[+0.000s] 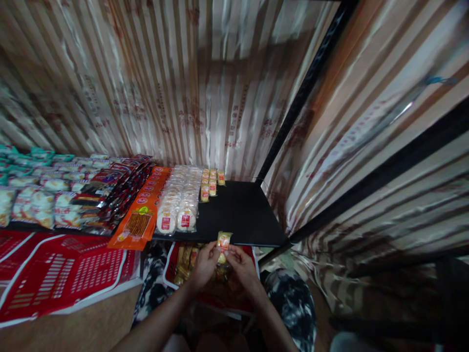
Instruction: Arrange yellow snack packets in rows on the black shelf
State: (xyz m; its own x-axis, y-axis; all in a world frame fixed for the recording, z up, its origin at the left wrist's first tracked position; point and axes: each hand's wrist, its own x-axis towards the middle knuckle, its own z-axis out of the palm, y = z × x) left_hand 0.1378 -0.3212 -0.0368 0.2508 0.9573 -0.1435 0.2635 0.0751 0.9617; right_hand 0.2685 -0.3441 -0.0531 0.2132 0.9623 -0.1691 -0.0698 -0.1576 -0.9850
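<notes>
Between the fingertips of both hands is a small yellow snack packet (223, 240) with a red label, held upright at the front edge of the black shelf (234, 215). My left hand (205, 264) pinches its left side and my right hand (240, 262) its right side. Below them, a red basket (169, 266) with a white rim sits between my knees and holds more yellow packets (185, 259), partly hidden by my hands. At the back of the shelf stand several matching yellow packets (212, 185) in short rows.
Left of the yellow packets lie rows of round white crackers (186, 217) in clear wrap, an orange snack bag (141, 220), dark red packs (110, 183) and white bags (32, 205). Another red basket (69, 274) is at lower left. A black post (293, 117) rises at the shelf's right, before a striped curtain (205, 98).
</notes>
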